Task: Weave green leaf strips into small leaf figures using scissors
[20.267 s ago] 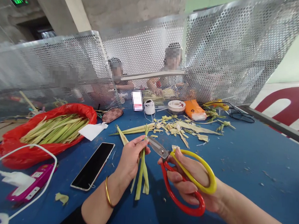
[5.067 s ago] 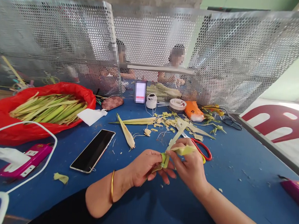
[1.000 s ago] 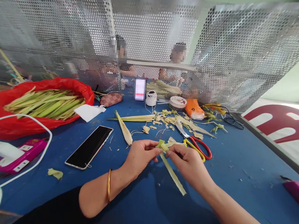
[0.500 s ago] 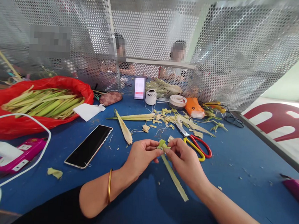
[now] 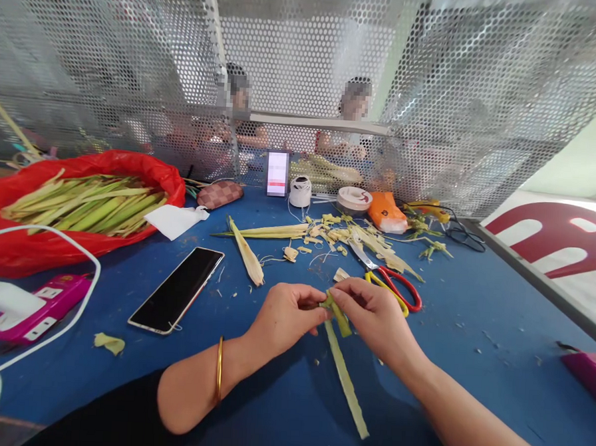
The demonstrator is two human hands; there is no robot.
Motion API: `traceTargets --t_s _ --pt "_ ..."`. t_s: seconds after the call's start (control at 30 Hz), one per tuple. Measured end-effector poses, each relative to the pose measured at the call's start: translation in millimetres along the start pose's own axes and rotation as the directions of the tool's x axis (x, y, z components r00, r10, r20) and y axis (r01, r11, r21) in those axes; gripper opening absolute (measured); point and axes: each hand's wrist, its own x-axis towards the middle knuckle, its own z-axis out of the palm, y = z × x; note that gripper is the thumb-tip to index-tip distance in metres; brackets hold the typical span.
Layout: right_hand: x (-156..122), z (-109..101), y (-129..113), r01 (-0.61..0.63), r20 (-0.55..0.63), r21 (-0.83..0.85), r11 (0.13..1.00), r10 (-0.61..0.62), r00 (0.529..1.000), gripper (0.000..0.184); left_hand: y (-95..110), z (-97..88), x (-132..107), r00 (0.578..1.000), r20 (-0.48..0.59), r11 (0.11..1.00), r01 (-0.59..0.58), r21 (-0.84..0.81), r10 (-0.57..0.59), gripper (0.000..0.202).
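Between my hands is a pale green strip of corn husk (image 5: 346, 378), its long tail hanging down toward the near side of the table. My left hand (image 5: 288, 312) pinches the folded upper part between thumb and fingers. From the other side, my right hand (image 5: 366, 310) pinches the same husk near its top, where a short green end (image 5: 341, 318) sticks out over the fold. The fingertips partly hide the fold. Just beyond my right hand lie scissors (image 5: 397, 288) with one red and one yellow handle. Husk scraps (image 5: 332, 235) are scattered past my hands.
A red plastic bag (image 5: 177, 190) full of husks stands at the left, near a black phone (image 5: 177, 290) and a purple power strip (image 5: 64, 304). Thread (image 5: 300, 193), a tape roll (image 5: 354, 199) and an orange packet (image 5: 386, 211) line the back by a perforated metal screen (image 5: 307, 57). Two people sit behind it.
The husk's short end has come down toward me over the fold, and the long tail hangs lower. My right hand has turned slightly; both hands keep their pinch.
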Motion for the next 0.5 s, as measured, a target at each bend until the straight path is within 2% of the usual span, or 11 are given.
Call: traceTargets --t_s 0.13,0.23,0.37,0.5 --pt "2.6 -7.2 0.1 -0.071 0.066 0.118 0.99 0.064 0.996 0.018 1.2 1.5 -4.8 0.995 0.099 0.999 -0.012 0.043 0.007 0.016" --pt "4.2 -8.2 0.5 -0.082 0.069 0.194 0.977 0.07 0.995 0.021 7.3 2.4 -9.5 0.985 0.17 0.994 -0.02 0.106 0.001 0.009" --pt "7.1 -3.0 4.1 -0.029 -0.015 0.236 0.971 0.034 0.999 0.025 10.0 2.9 -14.2 0.946 0.315 0.989 0.022 0.149 -0.068 0.009" --pt "11.5 -1.6 7.7 0.0 -0.186 0.3 0.954 0.058 0.981 0.025 4.6 2.3 -14.8 0.875 0.464 0.986 0.079 0.145 -0.138 0.017"
